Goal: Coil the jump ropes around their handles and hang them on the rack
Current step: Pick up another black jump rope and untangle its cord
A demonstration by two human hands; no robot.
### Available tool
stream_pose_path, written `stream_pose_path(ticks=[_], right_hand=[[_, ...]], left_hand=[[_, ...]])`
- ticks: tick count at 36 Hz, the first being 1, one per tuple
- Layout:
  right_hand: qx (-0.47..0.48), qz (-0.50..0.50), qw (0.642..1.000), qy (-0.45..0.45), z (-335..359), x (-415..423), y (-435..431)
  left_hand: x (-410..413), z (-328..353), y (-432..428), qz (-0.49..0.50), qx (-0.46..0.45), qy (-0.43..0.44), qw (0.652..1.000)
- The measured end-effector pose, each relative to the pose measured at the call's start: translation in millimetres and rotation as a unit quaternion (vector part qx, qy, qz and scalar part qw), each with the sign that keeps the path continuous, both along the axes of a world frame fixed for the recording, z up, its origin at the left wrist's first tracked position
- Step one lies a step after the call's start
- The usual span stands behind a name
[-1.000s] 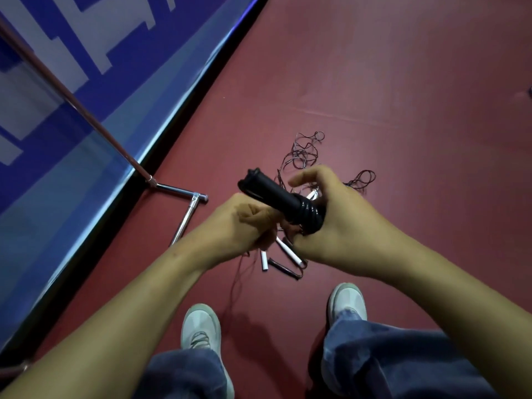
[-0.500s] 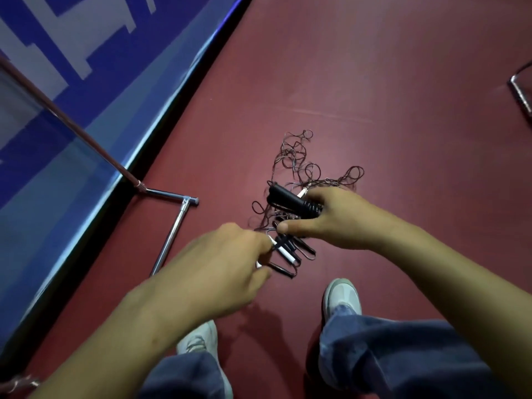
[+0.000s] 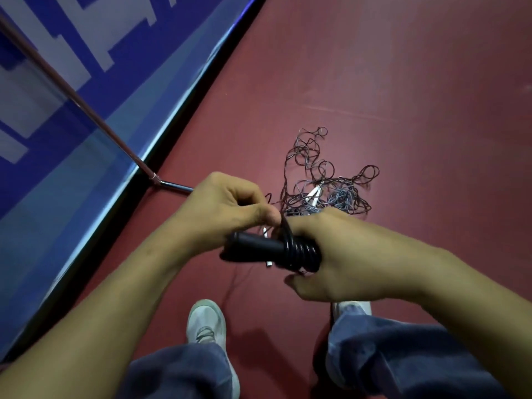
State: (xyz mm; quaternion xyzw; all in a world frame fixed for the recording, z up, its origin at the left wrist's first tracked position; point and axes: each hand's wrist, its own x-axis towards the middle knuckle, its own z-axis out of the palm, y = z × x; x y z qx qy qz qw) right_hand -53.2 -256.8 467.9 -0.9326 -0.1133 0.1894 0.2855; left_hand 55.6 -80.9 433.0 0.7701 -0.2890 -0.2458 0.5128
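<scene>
My right hand (image 3: 339,254) grips the black jump rope handles (image 3: 253,247) held level in front of me, with several turns of black rope coiled (image 3: 302,251) around their right end. My left hand (image 3: 227,205) sits just above the handles and pinches the black rope where it leaves the coil. A tangled pile of thin jump ropes (image 3: 325,180) with a white handle (image 3: 312,194) lies on the red floor beyond my hands. A metal rack pole (image 3: 77,99) slants from the upper left down to its foot bar (image 3: 175,185).
A blue and white banner wall (image 3: 72,82) runs along the left, with a black strip at its base. My two white shoes (image 3: 205,323) and jeans legs stand on the red floor (image 3: 403,82) below my hands. A small white handle end (image 3: 268,263) peeks under the black handles.
My left hand came back up from below and now pinches the rope at the coil. The handles were raised from near the floor pile and turned level.
</scene>
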Motion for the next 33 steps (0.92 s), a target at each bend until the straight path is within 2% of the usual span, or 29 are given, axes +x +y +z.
stream_pose_path(ticks=[2, 5, 8, 11, 13, 15, 17, 19, 21, 23, 25, 27, 29, 31, 33], right_hand=[[0.035, -0.044, 0.998, -0.002, -0.5, 4.5, -3.5], [0.037, -0.110, 0.992, -0.039, -9.3, 12.7, -12.6], [0.060, -0.156, 0.984, -0.064, -20.4, 17.7, -19.2], [0.112, -0.198, 0.969, -0.091, -26.9, 22.4, -22.1], [0.101, -0.239, 0.960, -0.105, -31.2, 27.2, -28.6], [0.040, -0.278, 0.955, -0.096, -36.7, 30.7, -37.9], [-0.034, -0.288, 0.954, -0.073, -45.5, 30.0, -43.5], [-0.086, -0.257, 0.962, -0.032, -53.8, 26.2, -45.5], [-0.112, -0.218, 0.969, 0.014, -55.9, 21.8, -44.0], [-0.141, -0.191, 0.971, 0.023, -55.5, 17.2, -40.2], [-0.189, -0.148, 0.971, 0.009, -56.0, 11.5, -31.5], [-0.216, -0.073, 0.974, -0.002, -58.2, 3.9, -17.9], [-0.198, 0.000, 0.980, -0.007, -56.3, -2.7, -7.3], [-0.153, 0.035, 0.987, -0.011, -47.6, -6.2, -4.7], [-0.078, 0.030, 0.996, -0.027, -35.7, -7.0, -6.6]], left_hand=[[-3.8, -13.7, -4.4, -0.001, -0.002, 0.058, 0.998], [-9.5, -31.7, -9.5, -0.001, 0.058, 0.060, 0.996], [-18.0, -41.4, -15.6, 0.016, 0.025, 0.101, 0.994], [-24.8, -44.6, -18.8, 0.021, 0.061, 0.118, 0.991], [-28.1, -45.2, -18.1, 0.003, 0.107, 0.111, 0.988], [-34.1, -43.5, -17.2, -0.009, 0.150, 0.084, 0.985], [-42.5, -39.3, -14.9, -0.041, 0.205, -0.029, 0.977], [-49.9, -28.8, -11.7, -0.088, 0.265, -0.168, 0.945], [-51.4, -15.9, -8.1, -0.098, 0.287, -0.269, 0.914], [-44.9, -4.0, -6.9, -0.099, 0.290, -0.333, 0.892], [-36.9, 5.6, -9.0, -0.106, 0.252, -0.371, 0.888], [-28.3, 12.2, -10.8, -0.111, 0.195, -0.379, 0.898], [-17.0, 15.7, -9.8, -0.110, 0.170, -0.354, 0.913], [-6.3, 17.5, -6.0, -0.087, 0.125, -0.285, 0.946], [1.1, 17.0, -2.1, -0.042, 0.075, -0.171, 0.981]])
